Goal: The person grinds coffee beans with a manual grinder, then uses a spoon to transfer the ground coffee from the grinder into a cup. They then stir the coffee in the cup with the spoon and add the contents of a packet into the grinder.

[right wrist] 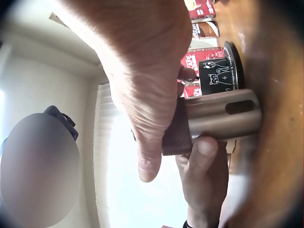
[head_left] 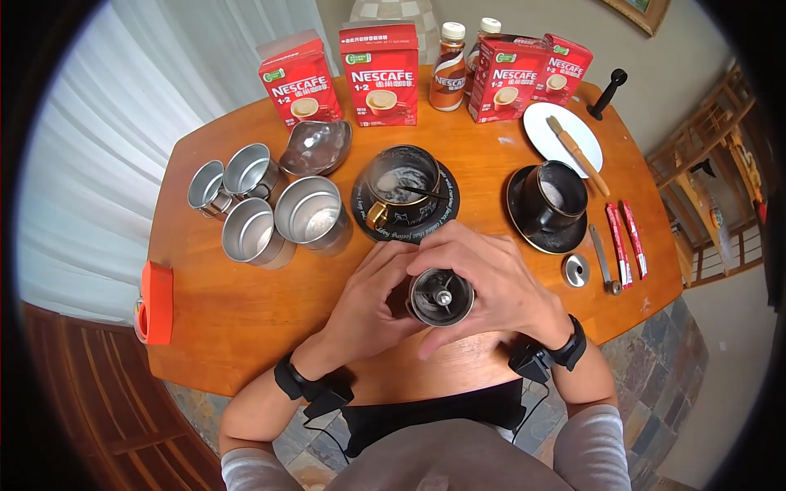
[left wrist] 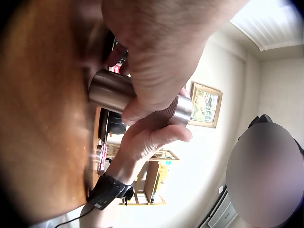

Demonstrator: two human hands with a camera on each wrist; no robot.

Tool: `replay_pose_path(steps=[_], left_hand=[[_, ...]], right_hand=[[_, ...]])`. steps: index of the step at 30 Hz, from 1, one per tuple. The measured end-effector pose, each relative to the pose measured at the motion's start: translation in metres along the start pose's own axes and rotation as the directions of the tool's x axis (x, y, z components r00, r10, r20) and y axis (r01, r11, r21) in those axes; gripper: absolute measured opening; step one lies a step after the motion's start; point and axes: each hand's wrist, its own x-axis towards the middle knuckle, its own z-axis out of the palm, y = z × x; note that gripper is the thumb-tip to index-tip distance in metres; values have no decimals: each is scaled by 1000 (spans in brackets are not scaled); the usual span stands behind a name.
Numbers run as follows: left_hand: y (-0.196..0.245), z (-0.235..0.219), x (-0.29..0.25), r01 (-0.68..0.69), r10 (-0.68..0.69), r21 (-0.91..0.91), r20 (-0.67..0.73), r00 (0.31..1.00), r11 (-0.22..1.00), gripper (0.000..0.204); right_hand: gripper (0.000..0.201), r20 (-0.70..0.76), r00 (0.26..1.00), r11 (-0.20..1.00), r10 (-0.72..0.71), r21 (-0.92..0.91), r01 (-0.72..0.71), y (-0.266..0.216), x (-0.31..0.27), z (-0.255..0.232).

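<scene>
My two hands hold a metal coffee grinder (head_left: 442, 297) upright, close over the table's near side. Its top lacks a cover, showing a central shaft and spokes. The left hand (head_left: 368, 290) grips the smooth lower body, thumb across it, as the right wrist view shows. Higher up, the right hand (head_left: 499, 282) wraps round the dark ribbed band (right wrist: 175, 137). An oval window (right wrist: 240, 107) shows low on the grinder's body. Just beyond the hands, a black cup (head_left: 401, 176) with a gold handle and a dark stirrer stands on a black saucer (head_left: 360, 209).
Several steel cups (head_left: 311, 213) and a metal bowl (head_left: 317, 147) stand left. Right are another black cup (head_left: 558, 196), a brush (head_left: 577, 151) on a white plate (head_left: 536, 123), a round metal lid (head_left: 575, 270), a crank handle (head_left: 603, 258) and red sachets (head_left: 620, 245). Nescafe boxes (head_left: 381, 78) line the back.
</scene>
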Motion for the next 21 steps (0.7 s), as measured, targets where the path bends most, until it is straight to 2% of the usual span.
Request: replay_pose_path(steps=[4, 7, 8, 9, 11, 14, 17, 21], left_hand=[[6, 0, 1, 68, -71, -100, -24, 997, 993, 57], [-7, 4, -5, 192, -195, -174, 1, 981, 966, 56], [-4, 4, -6, 270, -275, -241, 13, 961, 932, 52], [-2, 4, -5, 271, -278, -252, 7, 960, 929, 51], [-1, 5, -5, 277, -290, -266, -10, 957, 923, 50], [-3, 2, -6, 349, -347, -169, 44, 937, 922, 51], [3, 3, -2, 430, -436, -225, 21, 900, 874, 55], [1, 1, 0, 441, -437, -238, 73, 897, 865, 59]], right_hand=[[70, -72, 997, 1000, -19, 1, 20, 4, 0, 5], [70, -82, 987, 990, 136, -17, -138, 7, -3, 5], [72, -65, 985, 987, 157, -26, -159, 9, -4, 6], [79, -40, 986, 984, 161, -71, -164, 10, -5, 5], [77, -54, 987, 987, 150, -56, -153, 10, -6, 5], [74, -108, 989, 992, 103, -62, -110, 15, -8, 9], [71, -182, 981, 993, 73, -73, -87, 18, -10, 13], [70, -219, 976, 992, 19, -118, -46, 19, -13, 12]])
